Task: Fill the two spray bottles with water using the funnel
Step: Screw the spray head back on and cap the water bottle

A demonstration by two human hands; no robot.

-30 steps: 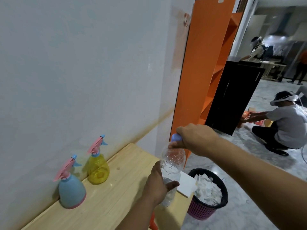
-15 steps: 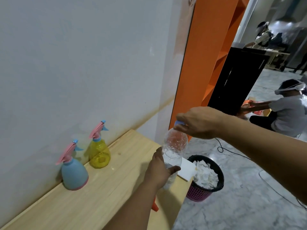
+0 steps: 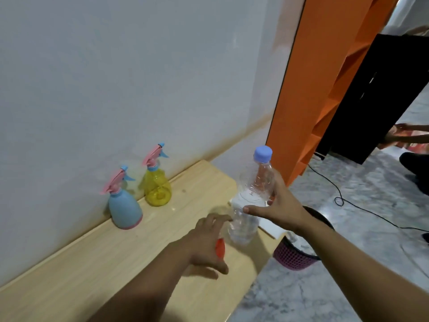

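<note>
Two spray bottles with pink triggers stand against the wall on the wooden table (image 3: 92, 263): a blue one (image 3: 125, 210) and a clear yellow one (image 3: 157, 189) to its right. My right hand (image 3: 278, 210) grips a clear plastic water bottle (image 3: 243, 226) around its middle. The bottle leans slightly, its blue cap (image 3: 262, 154) is on, and its base is near the table's right end. My left hand (image 3: 206, 242) hovers palm down with fingers spread just left of the bottle, over a small orange thing (image 3: 220, 249), possibly the funnel, mostly hidden.
A white flat piece (image 3: 269, 228) lies on the table's right end. A pink and black waste basket (image 3: 292, 256) stands on the marble floor beside the table. An orange shelf (image 3: 301, 89), a black cabinet (image 3: 371, 101), a floor cable (image 3: 348, 201) and another person's hands (image 3: 408, 133) are at right.
My right hand has left the cap and now grips the bottle's body. My left hand has let go of the bottle and dropped toward the orange thing. The view has tilted down.
</note>
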